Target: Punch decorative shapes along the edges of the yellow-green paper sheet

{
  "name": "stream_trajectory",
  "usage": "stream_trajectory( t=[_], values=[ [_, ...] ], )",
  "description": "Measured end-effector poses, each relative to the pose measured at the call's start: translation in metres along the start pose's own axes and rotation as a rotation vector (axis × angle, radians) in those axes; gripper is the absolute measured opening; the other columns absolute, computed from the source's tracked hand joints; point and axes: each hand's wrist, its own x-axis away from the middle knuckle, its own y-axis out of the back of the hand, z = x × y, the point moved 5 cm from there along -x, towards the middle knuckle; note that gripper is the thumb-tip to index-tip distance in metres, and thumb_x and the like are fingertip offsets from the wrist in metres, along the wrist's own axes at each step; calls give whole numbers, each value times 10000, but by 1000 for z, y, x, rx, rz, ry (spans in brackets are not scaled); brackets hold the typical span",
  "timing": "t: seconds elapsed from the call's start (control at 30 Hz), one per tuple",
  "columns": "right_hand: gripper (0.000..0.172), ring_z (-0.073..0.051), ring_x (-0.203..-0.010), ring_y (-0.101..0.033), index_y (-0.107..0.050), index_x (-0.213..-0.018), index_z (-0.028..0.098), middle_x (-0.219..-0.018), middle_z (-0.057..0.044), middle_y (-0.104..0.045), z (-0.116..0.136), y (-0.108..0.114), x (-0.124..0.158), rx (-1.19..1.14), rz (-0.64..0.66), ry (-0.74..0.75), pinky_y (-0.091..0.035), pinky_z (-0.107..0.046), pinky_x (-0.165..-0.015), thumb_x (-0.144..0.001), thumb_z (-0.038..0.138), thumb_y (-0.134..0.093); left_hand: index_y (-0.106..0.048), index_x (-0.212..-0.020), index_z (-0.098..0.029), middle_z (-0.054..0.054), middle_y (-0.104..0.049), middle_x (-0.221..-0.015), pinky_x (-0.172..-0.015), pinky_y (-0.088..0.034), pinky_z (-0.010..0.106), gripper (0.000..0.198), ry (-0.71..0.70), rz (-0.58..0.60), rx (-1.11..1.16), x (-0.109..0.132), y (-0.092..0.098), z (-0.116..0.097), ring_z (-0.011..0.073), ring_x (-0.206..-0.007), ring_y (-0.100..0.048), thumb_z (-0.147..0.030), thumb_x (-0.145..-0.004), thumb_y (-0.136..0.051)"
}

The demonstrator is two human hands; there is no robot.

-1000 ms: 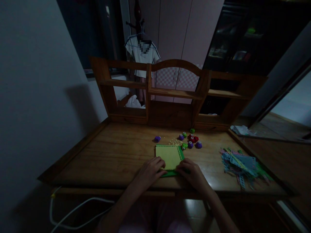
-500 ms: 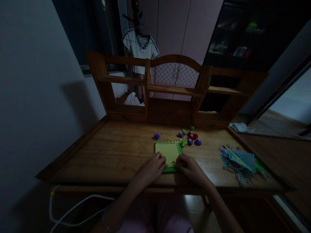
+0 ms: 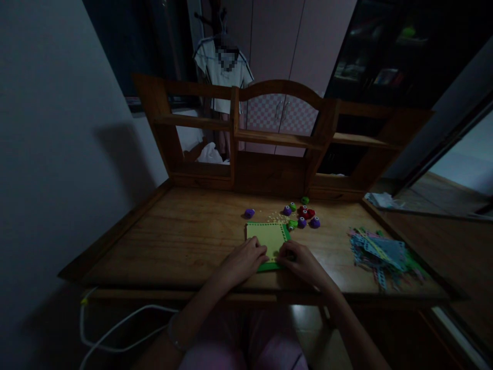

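Observation:
A pale yellow sheet [image 3: 269,235] with a row of small holes along its edges lies on a slightly larger green sheet [image 3: 269,267] near the front of the desk. My left hand [image 3: 248,257] rests on the lower left of the yellow sheet, its fingers curled and pressed down on it. At the lower right, my right hand [image 3: 298,259] has thumb and fingers pinched together over the edge of the sheets. Its fingertips partly hide what lies between them. The two hands' fingertips are a short gap apart.
Small yellow bits [image 3: 279,218] are scattered behind the sheets. Beyond stand several purple, green and red toy pieces with eyes, among them a purple one [image 3: 249,213]. A pile of coloured cut pieces [image 3: 379,252] lies on the right. A wooden shelf [image 3: 275,136] rises at the back.
My left fingertips have slid slightly right across the yellow sheet, closer to the right hand. The right hand keeps its pinch at nearly the same place. The view has tilted slightly.

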Motion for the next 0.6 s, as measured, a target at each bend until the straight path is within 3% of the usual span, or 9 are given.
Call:
stream_trajectory(
  t=[0.4, 0.6],
  values=[
    [115, -160, -728, -557, -624, -770, 176, -768, -20, -615, -3, 0, -3, -7, 10, -20, -418, -255, -660, -761, 288, -646, -579, -863, -201, 39, -489, -924, -734, -396, 264, 211, -51, 65, -50, -2, 4, -4, 160, -862, -501, -362, -906, -449],
    [110, -158, -726, -561, -630, -782, 176, -771, -19, -622, -5, 1, -4, -22, 26, -18, -417, -258, -663, -767, 284, -648, -518, -892, -203, 28, -513, -930, -701, -377, 256, 217, -38, 92, -8, -8, 3, 5, 160, -851, -504, -417, -885, -480]
  ],
)
